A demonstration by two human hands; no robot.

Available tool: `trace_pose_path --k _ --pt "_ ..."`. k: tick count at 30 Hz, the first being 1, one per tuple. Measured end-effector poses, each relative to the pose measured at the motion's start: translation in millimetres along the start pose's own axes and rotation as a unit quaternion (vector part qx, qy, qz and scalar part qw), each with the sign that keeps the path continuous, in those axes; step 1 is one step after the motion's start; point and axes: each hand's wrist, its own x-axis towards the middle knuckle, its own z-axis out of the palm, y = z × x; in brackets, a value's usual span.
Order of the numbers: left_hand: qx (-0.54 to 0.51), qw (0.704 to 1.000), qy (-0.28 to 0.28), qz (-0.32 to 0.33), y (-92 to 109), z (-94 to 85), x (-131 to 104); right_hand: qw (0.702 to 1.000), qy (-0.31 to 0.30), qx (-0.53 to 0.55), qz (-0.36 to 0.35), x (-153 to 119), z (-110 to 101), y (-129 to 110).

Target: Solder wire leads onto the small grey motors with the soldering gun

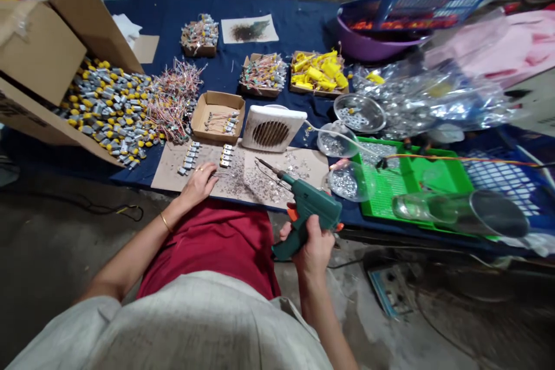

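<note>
My right hand (315,245) is wrapped round the handle of a green soldering gun (318,203), whose tip points up and left over the cardboard sheet (318,162). At the sheet's front edge rests my left hand (198,186), fingers together near some thin wires (223,174); what they pinch is too small to make out. Just beyond it stand two short rows of small motors, one row (189,158) on the left and another (226,155) on the right. Solder bits lie scattered over the sheet. Behind it is a white vent fan (274,128).
A carton of motors (104,110) lies at left, beside a heap of wired motors (176,95). Small boxes (218,117) stand behind the sheet. To the right are bowls (359,113), green trays (385,185) and a metal cup (498,214). A cable (333,133) crosses there.
</note>
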Motion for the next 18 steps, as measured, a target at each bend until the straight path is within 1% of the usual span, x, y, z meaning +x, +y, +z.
trace_pose_path --k 2,4,7,10,14,18 --pt "-0.003 1.0 0.001 -0.008 0.0 -1.4 0.0 1.0 0.013 -0.002 -0.001 2.6 -6.3 -4.8" --pt "-0.008 1.0 -0.004 -0.011 -1.0 -3.9 1.3 0.999 0.039 -0.006 -0.01 6.0 -8.0 -6.6" --pt "-0.015 0.999 -0.028 -0.005 -3.9 -9.8 4.4 0.995 0.09 -0.002 -0.033 10.0 -4.3 -3.2" --pt "0.004 0.998 -0.055 -0.002 -8.3 -16.9 6.7 0.992 0.125 0.007 -0.029 10.4 3.2 4.4" --pt "0.039 0.996 -0.084 0.019 -14.9 -22.5 7.4 0.991 0.135 0.014 -0.02 6.3 13.7 12.0" --pt "0.03 0.996 -0.078 0.04 -17.2 -23.2 6.8 0.99 0.138 -0.007 -0.006 1.8 22.0 10.8"
